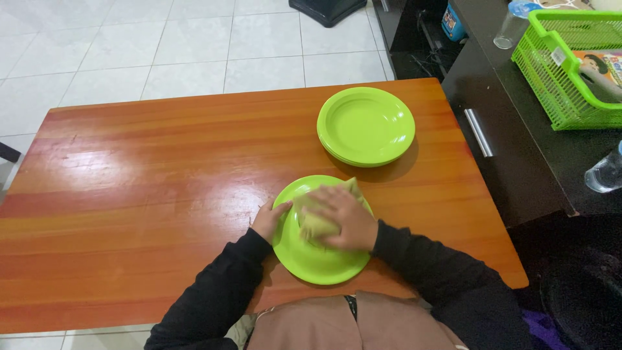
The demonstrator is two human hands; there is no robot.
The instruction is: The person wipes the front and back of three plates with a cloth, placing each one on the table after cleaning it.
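surface: orange-brown wooden surface (162, 181), glossy, seen from above; person sits at its near edge.
plate in hand: lime-green plate (311, 259) lies close to the near edge, right of the middle, tilted slightly toward the person — its left rim looks raised, its near rim sits on the wood.
left hand: left hand (269, 219) curled around the plate's left rim, thumb over the top of the rim, fingers out of sight beneath; closed on the rim.
right hand: right hand (343, 217) lies palm-down inside the plate, fingers spread and mostly flat, pressing on a cloth — not a clenched grip; can't tell whether the fingertips pinch the fabric.
cloth: pale yellow-green cloth (317, 225), bunched under the right palm; one corner pokes out past the fingers toward the plate's far rim.
stack: stack of green plates (366, 126), same colour, sits near the far right corner, well apart from the held plate; the stack's edge shows at least two.
sleeves: both arms in black sleeves (214, 298), tan garment at the bottom of the view.
off the surface: dark cabinet (512, 162) with a metal handle just beyond the right edge; green plastic basket (564, 97) on top of it, a clear glass (507, 29) behind the basket, part of a clear bottle (606, 172) at the frame's right.
floor: white tiled floor (162, 45) beyond the far edge.
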